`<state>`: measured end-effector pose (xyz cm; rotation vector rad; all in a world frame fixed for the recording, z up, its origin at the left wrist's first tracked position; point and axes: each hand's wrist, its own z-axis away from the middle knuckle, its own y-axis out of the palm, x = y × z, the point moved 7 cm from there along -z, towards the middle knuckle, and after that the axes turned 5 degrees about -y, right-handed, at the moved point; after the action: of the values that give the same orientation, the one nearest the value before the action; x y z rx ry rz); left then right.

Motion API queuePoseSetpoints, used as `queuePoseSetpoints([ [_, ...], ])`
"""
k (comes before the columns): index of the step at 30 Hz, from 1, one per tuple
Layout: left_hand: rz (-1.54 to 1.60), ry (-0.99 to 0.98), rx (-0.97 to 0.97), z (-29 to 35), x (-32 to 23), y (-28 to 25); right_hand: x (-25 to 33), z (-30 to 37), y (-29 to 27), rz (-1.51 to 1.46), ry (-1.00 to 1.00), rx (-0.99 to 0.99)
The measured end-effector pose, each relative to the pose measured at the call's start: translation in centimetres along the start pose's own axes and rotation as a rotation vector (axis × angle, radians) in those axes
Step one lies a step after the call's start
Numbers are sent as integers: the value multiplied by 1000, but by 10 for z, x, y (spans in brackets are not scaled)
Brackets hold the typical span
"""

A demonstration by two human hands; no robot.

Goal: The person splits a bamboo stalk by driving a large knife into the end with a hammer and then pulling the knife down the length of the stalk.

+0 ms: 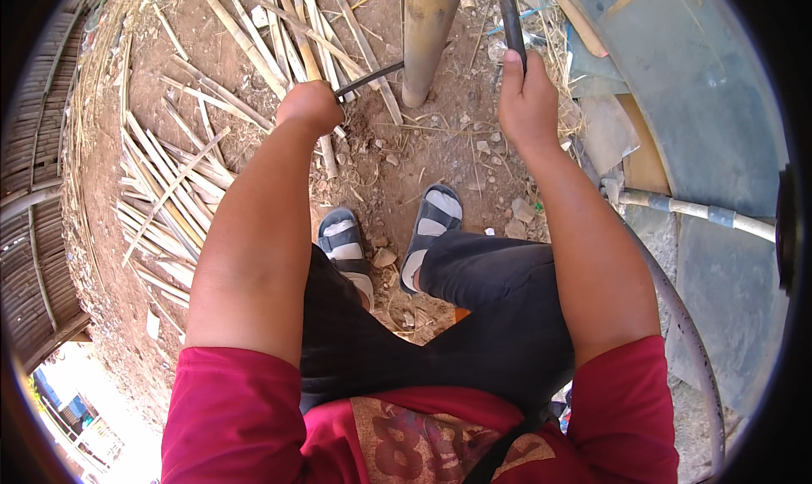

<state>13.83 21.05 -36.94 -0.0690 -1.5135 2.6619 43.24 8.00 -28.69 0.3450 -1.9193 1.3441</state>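
My left hand (310, 108) is closed round the end of a narrow dark bar (372, 80), which looks like a blade seen edge-on. It reaches right to a thick bamboo pole (427, 36) at the top middle, and a short tip shows past the pole's right side. Whether it cuts into the pole or passes behind it, I cannot tell. My right hand (529, 103) grips a dark round rod (510, 15), with the thumb laid along it. The rod runs up out of view, right of the pole and apart from it.
Split bamboo strips (173, 188) lie heaped on the dirt at left, with more strips (288, 36) at the far left of the pole. Grey sheets (719, 87) and a pale pipe (702, 212) lie at right. My sandalled feet (436, 218) stand among stones. A slatted bamboo wall (34, 230) borders the left.
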Motion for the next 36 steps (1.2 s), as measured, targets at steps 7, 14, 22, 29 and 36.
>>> queuePoseSetpoints([
  [7, -3, 4, -64, 0, -4, -2, -24, 14, 36, 120, 40, 166],
  [14, 29, -14, 1, 1, 1, 2, -16, 15, 16, 148, 13, 87],
  [22, 10, -4, 32, 2, -2, 1, -17, -5, -4, 52, 48, -23],
  [29, 26, -14, 14, 0, -2, -2, -57, 29, 42, 312, 88, 311],
  [36, 22, -6, 8, -3, 6, 3, 1, -5, -2, 46, 23, 12],
])
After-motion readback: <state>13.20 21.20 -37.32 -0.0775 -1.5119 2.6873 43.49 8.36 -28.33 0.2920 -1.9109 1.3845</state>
